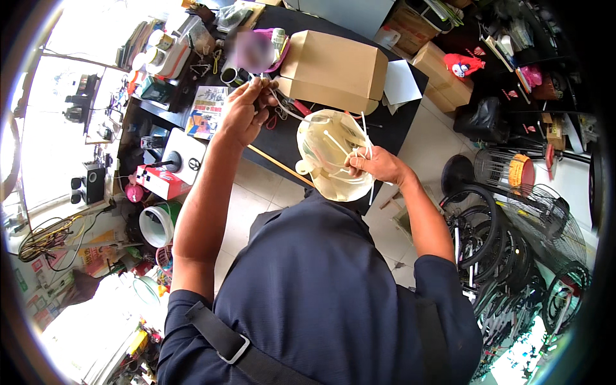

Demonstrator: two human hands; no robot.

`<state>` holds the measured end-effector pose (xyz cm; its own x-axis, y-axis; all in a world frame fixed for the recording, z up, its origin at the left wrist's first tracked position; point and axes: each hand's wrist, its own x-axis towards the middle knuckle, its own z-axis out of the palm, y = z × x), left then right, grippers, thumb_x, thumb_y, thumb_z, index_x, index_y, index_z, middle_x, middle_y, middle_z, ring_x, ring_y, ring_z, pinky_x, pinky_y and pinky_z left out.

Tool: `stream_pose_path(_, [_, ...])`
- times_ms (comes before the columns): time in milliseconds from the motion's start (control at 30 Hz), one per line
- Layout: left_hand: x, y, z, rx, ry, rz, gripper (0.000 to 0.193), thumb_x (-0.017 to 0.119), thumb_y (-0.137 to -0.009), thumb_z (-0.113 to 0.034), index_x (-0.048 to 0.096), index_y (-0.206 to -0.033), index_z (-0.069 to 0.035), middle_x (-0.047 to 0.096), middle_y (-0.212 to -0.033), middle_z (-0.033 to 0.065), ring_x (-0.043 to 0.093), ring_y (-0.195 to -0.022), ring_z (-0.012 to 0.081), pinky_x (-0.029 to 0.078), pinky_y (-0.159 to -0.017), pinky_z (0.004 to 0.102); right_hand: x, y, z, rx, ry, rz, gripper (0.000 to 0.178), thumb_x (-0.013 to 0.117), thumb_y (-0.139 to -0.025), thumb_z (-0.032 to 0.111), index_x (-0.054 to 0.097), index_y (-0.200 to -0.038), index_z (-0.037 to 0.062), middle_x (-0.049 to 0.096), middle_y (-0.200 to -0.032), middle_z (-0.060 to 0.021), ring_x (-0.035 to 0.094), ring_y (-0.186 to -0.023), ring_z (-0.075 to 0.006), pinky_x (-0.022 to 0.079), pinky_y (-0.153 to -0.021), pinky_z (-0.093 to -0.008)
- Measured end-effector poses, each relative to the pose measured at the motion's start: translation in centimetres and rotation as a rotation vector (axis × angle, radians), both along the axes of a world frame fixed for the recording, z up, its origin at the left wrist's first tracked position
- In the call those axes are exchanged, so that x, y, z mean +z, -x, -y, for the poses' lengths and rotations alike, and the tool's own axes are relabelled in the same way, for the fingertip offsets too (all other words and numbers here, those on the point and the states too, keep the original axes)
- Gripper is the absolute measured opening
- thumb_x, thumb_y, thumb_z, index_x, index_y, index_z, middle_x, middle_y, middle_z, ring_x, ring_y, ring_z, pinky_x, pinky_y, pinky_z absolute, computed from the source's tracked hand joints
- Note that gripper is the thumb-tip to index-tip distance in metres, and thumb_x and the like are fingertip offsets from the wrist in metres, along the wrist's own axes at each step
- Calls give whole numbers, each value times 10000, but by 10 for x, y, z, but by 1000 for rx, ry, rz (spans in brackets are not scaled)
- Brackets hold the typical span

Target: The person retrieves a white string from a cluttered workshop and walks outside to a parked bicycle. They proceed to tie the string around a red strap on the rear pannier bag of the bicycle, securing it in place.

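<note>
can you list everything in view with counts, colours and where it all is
Round plastic piece: 1, translucent yellowish, right hand
Cord: count unclear, white, between the hands
Open box: 1, brown, on the table
Table: 1, black, ahead
Magazine: 1, multicoloured, table's left
Paper: count unclear, white, right of the box
Bucket: 1, white, left
Wheels: several, black, right
Small clutter: uncountable, mixed, edges
Left hand: 1, bare, holding cord
Right hand: 1, bare, on the plastic piece

The rectangular brown cardboard box (pixel 333 67) is smooth and matt. On its near side, the round cream plastic shell (pixel 319 153) is glossy.
</note>
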<state>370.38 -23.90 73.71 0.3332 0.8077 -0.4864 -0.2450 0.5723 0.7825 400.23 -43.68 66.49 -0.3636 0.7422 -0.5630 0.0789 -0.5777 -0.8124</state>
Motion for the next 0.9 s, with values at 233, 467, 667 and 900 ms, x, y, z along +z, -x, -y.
stream_pose_path(233, [-24, 16, 17, -94, 13, 136, 326, 502, -1132, -318, 635, -1188, -26, 686, -919, 66, 579, -650, 73, 332, -425, 183, -3, 5, -4, -55, -45, -68, 329, 550, -1082, 164, 608, -1323, -53, 715, -1067, -87, 690, -986, -160, 597, -914, -336])
stream_pose_path(467, [-37, 14, 39, -103, 61, 123, 347, 501, -1129, -335, 669, -1131, -31, 665, -823, 35, 592, -681, 77, 344, -470, 194, -33, 3, -10, -214, 105, -185, 406, 562, -1093, 233, 571, -1383, -51, 711, -1094, -111, 706, -987, -202, 636, -800, -336])
stream_pose_path(667, [-42, 25, 44, -102, 74, 168, 342, 476, -1138, -308, 657, -1124, -19, 698, -849, 63, 567, -608, 70, 328, -450, 198, -37, -1, -16, -329, 149, -315, 556, 536, -1103, 396, 513, -1475, -17, 619, -1336, -98, 596, -1243, -217, 595, -932, -478])
stream_pose_path(900, [-57, 39, 46, -134, 82, 257, 326, 493, -1134, -305, 646, -1116, -17, 701, -908, 58, 613, -638, 78, 353, -444, 196, -31, -6, -18, -339, 180, -411, 490, 522, -1110, 338, 527, -1447, -18, 614, -1356, -110, 610, -1235, -239, 590, -956, -484])
